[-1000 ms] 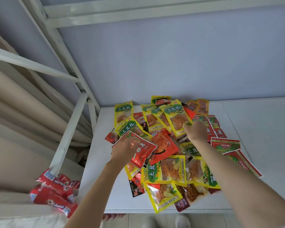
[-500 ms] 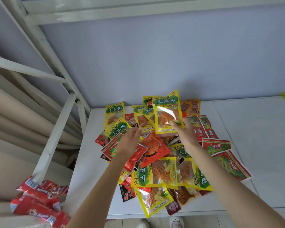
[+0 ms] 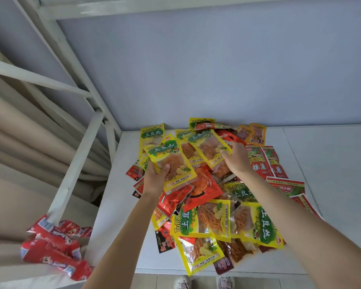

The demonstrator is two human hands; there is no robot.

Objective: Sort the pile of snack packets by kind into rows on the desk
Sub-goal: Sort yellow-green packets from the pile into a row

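A pile of snack packets (image 3: 208, 207) covers the middle of the white desk (image 3: 121, 205): several yellow-green ones, red ones, red-green ones at the right (image 3: 265, 163) and orange ones (image 3: 251, 133) at the back. My left hand (image 3: 155, 178) grips a yellow-green packet (image 3: 173, 163) by its lower left edge, lifted over the pile's left side. My right hand (image 3: 236, 157) pinches the corner of another yellow-green packet (image 3: 207, 147) above the back of the pile.
The grey wall (image 3: 217, 69) stands right behind the desk. A white bed-frame ladder (image 3: 75, 163) rises at the left, with red wrapped packets (image 3: 54, 245) on the bedding below it. Bare desk surface lies at the right (image 3: 331, 174) and front left. My shoes (image 3: 182, 282) show under the front edge.
My left hand let go of the red packet and now holds a yellow-green one. My right hand has lowered its yellow-green packet toward the back of the pile.
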